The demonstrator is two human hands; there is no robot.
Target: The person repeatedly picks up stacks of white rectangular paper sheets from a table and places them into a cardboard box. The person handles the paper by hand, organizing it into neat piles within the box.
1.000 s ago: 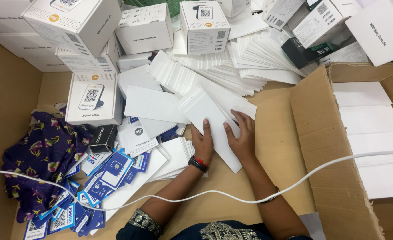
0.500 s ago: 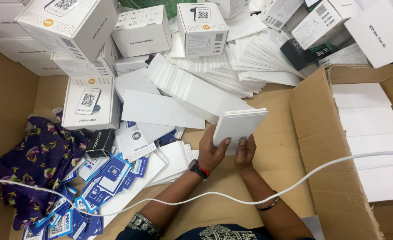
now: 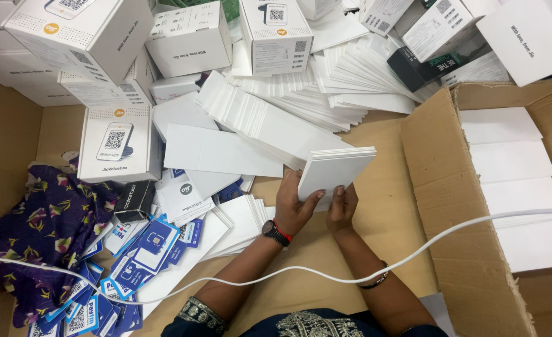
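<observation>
Both my hands hold a stack of flat white cards (image 3: 335, 168) lifted off the brown table (image 3: 376, 249). My left hand (image 3: 294, 206), with a watch at the wrist, grips the stack's lower left edge. Its lower right edge rests in my right hand (image 3: 343, 208), which wears a thin bracelet. More white card sheets (image 3: 269, 122) lie fanned out just beyond the stack.
An open cardboard box (image 3: 438, 187) with white sheets (image 3: 513, 181) inside stands at the right. White product boxes (image 3: 117, 143) crowd the far and left side. Blue leaflets (image 3: 138, 256) and a purple patterned cloth (image 3: 45, 231) lie at the left. A white cable (image 3: 326, 274) crosses over my forearms.
A second ago both hands pressed flat on white cards on the table. They have since gathered a stack and raised it, and it now sits slightly higher and further right.
</observation>
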